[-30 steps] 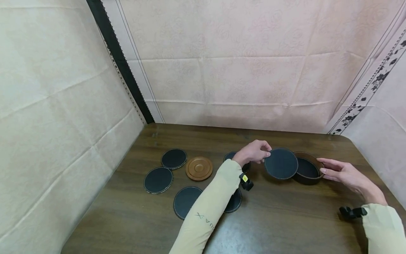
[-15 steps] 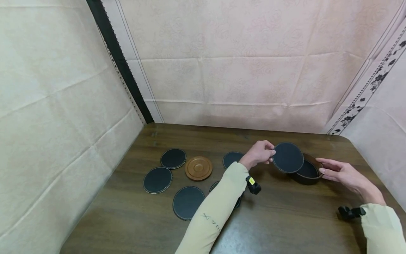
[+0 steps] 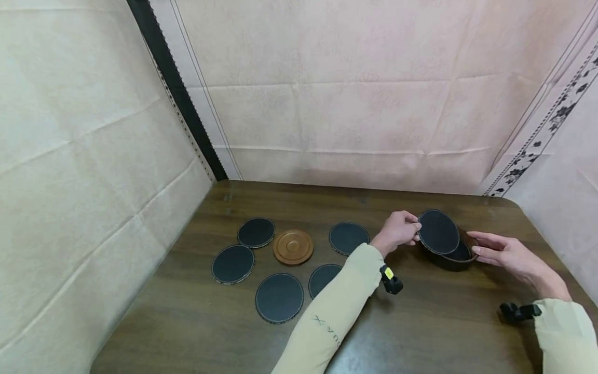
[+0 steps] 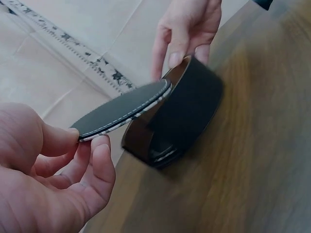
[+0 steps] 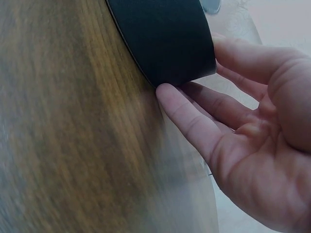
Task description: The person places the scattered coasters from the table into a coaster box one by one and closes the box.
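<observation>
My left hand (image 3: 399, 230) pinches a round black leather coaster (image 3: 438, 232) by its edge, thumb on one face and fingers on the other. White stitching runs along the coaster's rim (image 4: 126, 116) in the left wrist view. The coaster is tilted, its far edge over the opening of a round black coaster holder (image 3: 452, 264) with a brown inside. Deep in that holder lies a dark disc with stitching (image 4: 165, 153). On the right side, my right hand (image 3: 506, 255) grips the holder's wall, thumb at the rim and a fingertip low on the outside (image 5: 170, 94).
Left on the wooden table (image 3: 187, 332) lie several more black coasters, such as one at the back left (image 3: 256, 232) and one in front (image 3: 279, 298). A brown ringed wooden disc (image 3: 293, 247) sits among them. Pale cloth walls (image 3: 364, 119) enclose the table.
My left hand has carried the coaster rightward, from beside the holder to over its opening, tilting it more. The right hand keeps its place at the holder.
</observation>
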Motion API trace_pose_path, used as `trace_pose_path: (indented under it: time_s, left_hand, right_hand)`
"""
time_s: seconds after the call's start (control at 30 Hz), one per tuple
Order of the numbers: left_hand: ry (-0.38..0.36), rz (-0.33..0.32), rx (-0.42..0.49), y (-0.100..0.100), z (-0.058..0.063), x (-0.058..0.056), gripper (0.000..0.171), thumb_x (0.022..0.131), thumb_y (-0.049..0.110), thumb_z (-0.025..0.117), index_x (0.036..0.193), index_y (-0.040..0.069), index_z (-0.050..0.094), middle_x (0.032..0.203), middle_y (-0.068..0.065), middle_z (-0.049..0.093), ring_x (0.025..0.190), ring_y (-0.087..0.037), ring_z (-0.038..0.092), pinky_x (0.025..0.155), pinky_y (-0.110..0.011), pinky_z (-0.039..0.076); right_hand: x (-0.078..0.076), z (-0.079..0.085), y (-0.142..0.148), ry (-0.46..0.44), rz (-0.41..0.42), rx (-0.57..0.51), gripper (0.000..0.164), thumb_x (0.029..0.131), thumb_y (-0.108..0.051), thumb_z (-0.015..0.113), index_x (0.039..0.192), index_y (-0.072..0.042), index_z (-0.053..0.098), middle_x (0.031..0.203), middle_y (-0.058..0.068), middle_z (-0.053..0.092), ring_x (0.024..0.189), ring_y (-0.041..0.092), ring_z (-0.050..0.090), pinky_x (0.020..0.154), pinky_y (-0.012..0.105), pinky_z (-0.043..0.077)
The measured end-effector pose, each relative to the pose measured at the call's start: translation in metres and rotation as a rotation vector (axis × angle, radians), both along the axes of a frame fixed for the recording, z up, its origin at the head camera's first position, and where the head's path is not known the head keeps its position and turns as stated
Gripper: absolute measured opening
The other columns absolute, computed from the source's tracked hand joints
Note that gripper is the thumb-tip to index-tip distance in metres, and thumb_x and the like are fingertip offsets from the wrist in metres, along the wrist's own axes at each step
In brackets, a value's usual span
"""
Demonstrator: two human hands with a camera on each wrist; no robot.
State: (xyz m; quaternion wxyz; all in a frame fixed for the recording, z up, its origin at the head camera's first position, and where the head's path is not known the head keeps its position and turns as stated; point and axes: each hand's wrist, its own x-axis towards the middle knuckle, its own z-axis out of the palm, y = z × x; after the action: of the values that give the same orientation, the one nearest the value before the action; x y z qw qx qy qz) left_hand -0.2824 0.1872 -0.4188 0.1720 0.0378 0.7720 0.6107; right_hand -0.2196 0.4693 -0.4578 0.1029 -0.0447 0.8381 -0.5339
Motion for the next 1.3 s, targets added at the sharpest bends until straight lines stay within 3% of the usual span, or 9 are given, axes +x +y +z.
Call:
trace_pose_path:
  time_s: [0.33,0.53,0.87,1.17,1.3]
  left_hand:
    - [-0.013,0.033,-0.023,0.024,0.005,0.012,0.004,0.092,0.011,0.067,0.095,0.012,0.065,0.069,0.0,0.06,0.059,-0.015,0.064,0.053,-0.022,0.054]
    - [-0.025,0.039,-0.058,0.035,0.006,0.015,0.005,0.091,0.012,0.069,0.089,0.014,0.064,0.065,-0.001,0.06,0.051,-0.01,0.057,0.052,-0.022,0.053]
    - [-0.049,0.074,-0.084,0.038,0.003,0.015,0.007,0.091,0.012,0.07,0.088,0.013,0.063,0.065,-0.002,0.06,0.051,-0.01,0.058,0.054,-0.023,0.055]
    - [0.007,0.098,-0.137,0.039,-0.001,0.017,0.009,0.09,0.016,0.071,0.084,0.016,0.065,0.057,0.002,0.061,0.047,-0.007,0.057,0.048,-0.019,0.05]
    - [0.038,0.078,-0.175,0.039,-0.003,0.017,0.006,0.09,0.017,0.07,0.085,0.015,0.069,0.053,0.003,0.061,0.044,-0.006,0.056,0.05,-0.021,0.052]
  right_hand:
    - [-0.001,0.001,0.001,-0.015,0.006,-0.034,0.062,0.097,-0.016,0.061,0.149,0.003,0.032,0.114,-0.034,0.056,0.101,-0.004,0.065,0.083,0.025,0.057]
    - [-0.001,0.0,0.0,-0.023,-0.01,-0.012,0.065,0.097,-0.018,0.062,0.148,0.005,0.03,0.113,-0.034,0.057,0.102,-0.004,0.065,0.083,0.024,0.057]
    - [-0.001,0.0,0.001,-0.018,-0.007,-0.009,0.063,0.097,-0.018,0.062,0.147,0.003,0.032,0.112,-0.033,0.058,0.101,-0.004,0.065,0.082,0.025,0.057]
    - [0.001,0.004,0.0,0.012,0.012,0.047,0.067,0.098,-0.02,0.061,0.15,0.005,0.027,0.116,-0.036,0.049,0.102,-0.008,0.062,0.082,0.023,0.057]
    - [0.001,0.005,-0.001,0.001,0.003,0.084,0.068,0.098,-0.025,0.061,0.15,0.003,0.028,0.125,-0.027,0.047,0.102,-0.01,0.061,0.083,0.022,0.056]
